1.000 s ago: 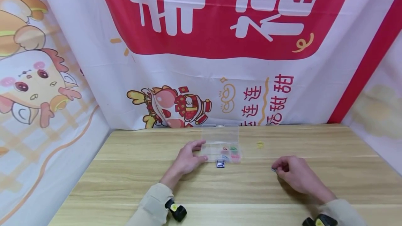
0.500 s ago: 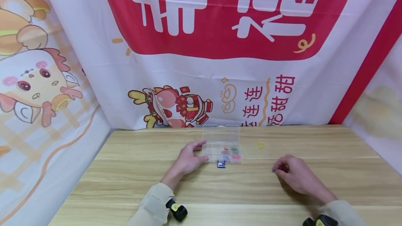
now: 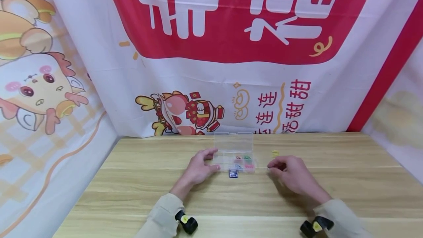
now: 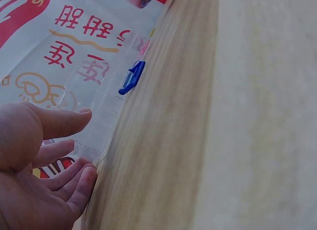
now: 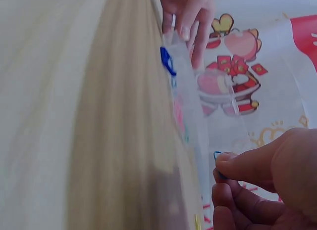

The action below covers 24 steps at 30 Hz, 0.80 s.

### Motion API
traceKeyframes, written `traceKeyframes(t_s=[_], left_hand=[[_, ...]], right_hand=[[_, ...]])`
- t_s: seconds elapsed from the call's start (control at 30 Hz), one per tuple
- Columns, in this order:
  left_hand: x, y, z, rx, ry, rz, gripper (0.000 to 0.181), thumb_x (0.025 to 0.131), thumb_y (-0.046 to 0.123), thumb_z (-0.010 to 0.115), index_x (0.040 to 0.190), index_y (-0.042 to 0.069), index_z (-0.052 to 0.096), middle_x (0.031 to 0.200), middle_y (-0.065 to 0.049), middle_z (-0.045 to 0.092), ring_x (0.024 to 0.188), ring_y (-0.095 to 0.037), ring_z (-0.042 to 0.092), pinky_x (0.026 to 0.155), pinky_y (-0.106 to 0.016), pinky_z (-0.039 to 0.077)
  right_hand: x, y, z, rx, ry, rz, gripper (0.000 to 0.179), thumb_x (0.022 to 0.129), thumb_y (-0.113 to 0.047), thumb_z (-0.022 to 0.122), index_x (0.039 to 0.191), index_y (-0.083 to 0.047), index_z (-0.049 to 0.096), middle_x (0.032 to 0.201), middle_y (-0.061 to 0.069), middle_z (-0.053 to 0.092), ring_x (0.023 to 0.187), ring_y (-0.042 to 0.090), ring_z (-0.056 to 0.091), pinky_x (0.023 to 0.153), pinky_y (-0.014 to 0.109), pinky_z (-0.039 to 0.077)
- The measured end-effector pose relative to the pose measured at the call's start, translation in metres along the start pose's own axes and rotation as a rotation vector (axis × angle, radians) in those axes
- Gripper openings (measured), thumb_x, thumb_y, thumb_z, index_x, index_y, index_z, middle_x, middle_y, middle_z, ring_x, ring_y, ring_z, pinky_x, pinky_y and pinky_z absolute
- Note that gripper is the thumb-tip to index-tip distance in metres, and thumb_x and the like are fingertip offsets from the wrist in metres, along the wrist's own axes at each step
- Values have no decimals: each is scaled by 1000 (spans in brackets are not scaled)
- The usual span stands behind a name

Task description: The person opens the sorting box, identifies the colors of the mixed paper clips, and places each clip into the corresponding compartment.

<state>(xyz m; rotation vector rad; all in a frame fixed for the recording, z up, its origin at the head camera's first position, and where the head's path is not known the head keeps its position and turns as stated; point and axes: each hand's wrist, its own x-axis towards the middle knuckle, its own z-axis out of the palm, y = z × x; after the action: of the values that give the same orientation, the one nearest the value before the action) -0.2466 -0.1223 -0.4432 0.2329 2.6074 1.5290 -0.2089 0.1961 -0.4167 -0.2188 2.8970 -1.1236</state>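
Note:
A clear plastic compartment box (image 3: 226,165) stands with its lid (image 3: 233,142) raised at the back. Red, green, blue and pink paper clips lie in its right-hand compartments. My left hand (image 3: 197,170) holds the box's left end, thumb at the front and fingers behind. Against the front wall is a small blue clip-like piece (image 4: 132,77), its exact kind unclear. Right of the box, my right hand (image 3: 294,175) pinches a blue paper clip (image 5: 217,154) between thumb and forefinger. Most of that clip is hidden by the fingertips.
Several yellow paper clips (image 3: 275,153) lie on the wooden table (image 3: 251,201), just beyond my right fingertips. A printed cloth (image 3: 198,72) hangs directly behind the table's far edge, and more cloth hangs at both sides.
My right hand has moved left and slightly away from me, toward the box, with the blue paper clip between its fingers. My left hand stays at the box.

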Motion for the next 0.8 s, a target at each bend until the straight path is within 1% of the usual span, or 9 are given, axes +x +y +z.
traceKeyframes(t_s=[0.13,0.3,0.4,0.5,0.6,0.8], left_hand=[[-1,0,-1,5,4,-5,64,91,12,80,151,15,58,148,-18,57,123,-30,62,102,-44,59],[-1,0,-2,11,9,0,63,92,12,80,151,14,58,148,-17,58,128,-31,60,104,-45,57],[-1,0,-2,13,9,3,63,91,12,80,151,14,58,148,-17,59,128,-31,60,104,-45,57],[0,-1,-2,12,7,4,64,91,12,80,151,14,58,148,-17,59,127,-31,61,103,-45,58],[1,-1,-2,14,6,11,63,91,12,80,151,14,58,147,-18,59,126,-31,61,102,-44,58],[2,-2,-2,21,0,24,64,91,12,80,151,13,58,147,-19,59,124,-31,62,100,-42,59]], right_hand=[[9,-14,10,36,15,-53,10,98,-11,73,106,-11,79,96,0,76,87,14,64,70,23,55],[20,-31,27,108,33,-109,11,97,-9,74,106,-9,79,95,1,76,83,14,63,63,23,55],[27,-39,39,141,54,-135,10,96,-7,75,105,-8,80,92,1,76,81,14,62,62,23,54],[34,-45,50,157,76,-144,10,94,-6,77,103,-10,81,90,0,76,79,13,62,63,22,52],[38,-47,60,164,94,-136,11,93,-7,79,102,-12,82,90,-1,76,78,13,62,63,21,52],[39,-50,70,146,118,-136,11,92,-7,80,99,-15,83,93,0,78,78,10,63,65,21,53]])
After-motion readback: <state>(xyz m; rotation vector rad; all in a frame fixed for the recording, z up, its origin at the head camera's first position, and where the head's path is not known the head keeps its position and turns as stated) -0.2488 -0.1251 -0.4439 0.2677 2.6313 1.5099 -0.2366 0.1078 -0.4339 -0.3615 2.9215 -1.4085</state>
